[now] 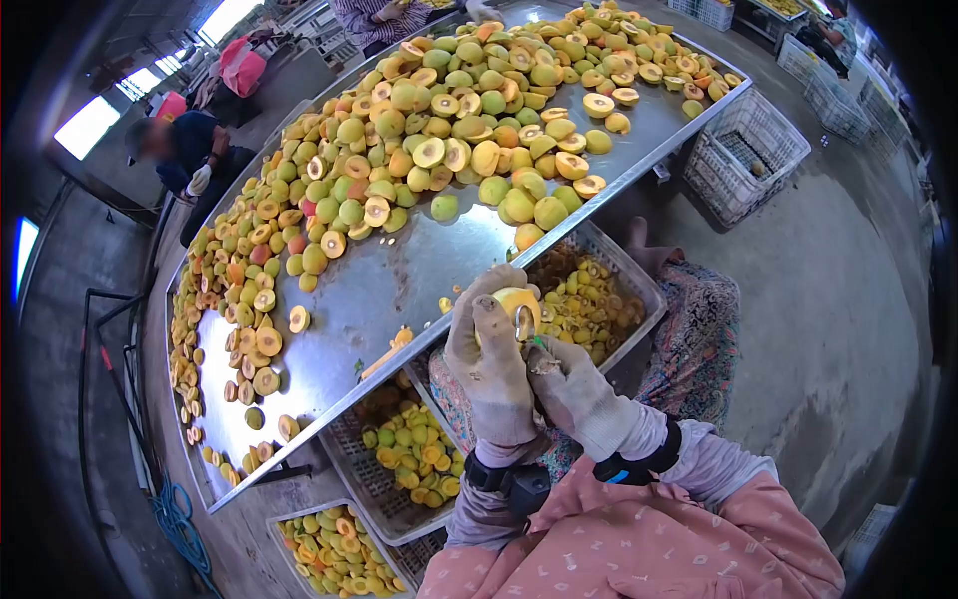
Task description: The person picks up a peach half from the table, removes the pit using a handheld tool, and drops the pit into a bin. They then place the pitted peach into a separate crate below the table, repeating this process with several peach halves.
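My left hand (489, 354), in a dirty pale work glove, is closed around a yellow peach half (516, 303) over the table's front edge. My right hand (581, 394), gloved too, grips a small pitting tool (524, 321) with a curved metal loop and a bit of green at its base. The loop lies against the peach's cut face, and the handle is hidden in the fist. Beyond my hands, many whole and halved peaches (429, 152) are heaped on the metal table (439, 250). Near its front edge lies a long orange object (387, 351).
Under the table edge stand a crate of yellow pieces (654, 299), another crate (439, 514) and a tray of halves (334, 544). A white crate (748, 160) is on the floor at right. One person (190, 160) sits at left, another (374, 20) across the table.
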The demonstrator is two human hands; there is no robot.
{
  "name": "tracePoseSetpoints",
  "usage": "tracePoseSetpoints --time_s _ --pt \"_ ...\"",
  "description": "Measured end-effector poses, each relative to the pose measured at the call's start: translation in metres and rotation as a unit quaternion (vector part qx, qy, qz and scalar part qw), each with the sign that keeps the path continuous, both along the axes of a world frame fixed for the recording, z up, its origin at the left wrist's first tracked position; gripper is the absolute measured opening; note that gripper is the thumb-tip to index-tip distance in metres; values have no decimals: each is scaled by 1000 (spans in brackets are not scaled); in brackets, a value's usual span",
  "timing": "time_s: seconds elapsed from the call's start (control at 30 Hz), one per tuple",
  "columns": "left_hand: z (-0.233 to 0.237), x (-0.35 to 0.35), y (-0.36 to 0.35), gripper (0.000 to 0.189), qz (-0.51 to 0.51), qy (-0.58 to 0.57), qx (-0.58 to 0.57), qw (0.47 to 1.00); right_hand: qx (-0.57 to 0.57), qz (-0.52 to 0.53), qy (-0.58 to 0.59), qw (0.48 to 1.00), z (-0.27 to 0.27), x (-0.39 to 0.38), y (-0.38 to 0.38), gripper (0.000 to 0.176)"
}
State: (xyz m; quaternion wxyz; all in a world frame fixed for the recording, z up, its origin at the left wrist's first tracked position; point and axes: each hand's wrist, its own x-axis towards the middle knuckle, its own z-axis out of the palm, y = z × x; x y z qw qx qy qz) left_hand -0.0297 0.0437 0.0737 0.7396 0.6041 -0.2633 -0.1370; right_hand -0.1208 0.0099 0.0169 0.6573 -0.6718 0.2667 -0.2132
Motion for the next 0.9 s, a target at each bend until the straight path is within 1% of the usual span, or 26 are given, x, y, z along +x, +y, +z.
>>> tracePoseSetpoints --time_s 0.07,0.1,0.13,0.17,0.2,0.23,0.27,0.3,0.33,0.37,0.4,0.43,0.47,0.5,0.57,0.63,0.67,0.73,0.8,0.87,0.9 --pt "-4 7 2 56 -18 16 15 1000 136 49 -11 989 6 0 -1 33" --pt "-6 11 3 54 -36 31 31 998 137 48 -11 989 2 2 0 33" --pt "-8 12 3 54 -38 31 32 998 142 43 -57 987 -7 5 2 33" --pt "-9 13 3 53 -16 -19 49 999 149 37 -103 983 -12 6 3 32" --pt "-10 13 3 51 4 -70 65 995 151 34 -104 982 -7 7 4 32" --pt "-10 13 3 51 1 -72 68 995 270 42 -124 954 1 8 4 32" --pt "-10 12 2 51 13 -80 62 995 385 49 -142 911 6 9 3 31" --pt "-10 11 2 51 27 -87 57 994 387 47 -143 910 5 9 2 31" --pt "-10 12 1 51 26 -86 57 994 325 62 -117 936 4 8 -1 32" --pt "-8 14 1 52 -16 -21 43 999 262 78 -90 958 4 8 -4 32" --pt "-6 16 1 53 -59 44 29 997 262 78 -90 958 12 6 -8 32" --pt "-1 14 0 53 -59 44 30 997 161 65 -19 985 28 3 -12 32" --pt "5 9 -3 55 -57 95 4 994 55 53 51 996 36 2 -15 31" --pt "9 7 -6 57 -57 145 -21 987 54 51 50 996 34 4 -14 31" --pt "10 3 -9 60 -47 130 -28 990 13 -5 -3 1000 25 6 -9 33" --pt "17 0 -11 53 -29 137 -56 989 8 -5 -22 1000 26 6 -8 33" --pt "15 -1 -12 53 -30 136 -57 989 2 -9 -38 999 26 6 -8 33" --pt "8 -2 -12 52 12 69 -59 996 12 -8 -30 999 30 5 -8 32" --pt "7 -1 -9 50 7 70 -58 996 24 -4 -23 999 31 6 -7 32" --pt "9 2 -6 48 2 67 -60 996 1 8 -41 999 31 6 -8 31" --pt "10 5 -5 45 -27 110 -52 992 -1 8 -42 999 27 7 -9 31"
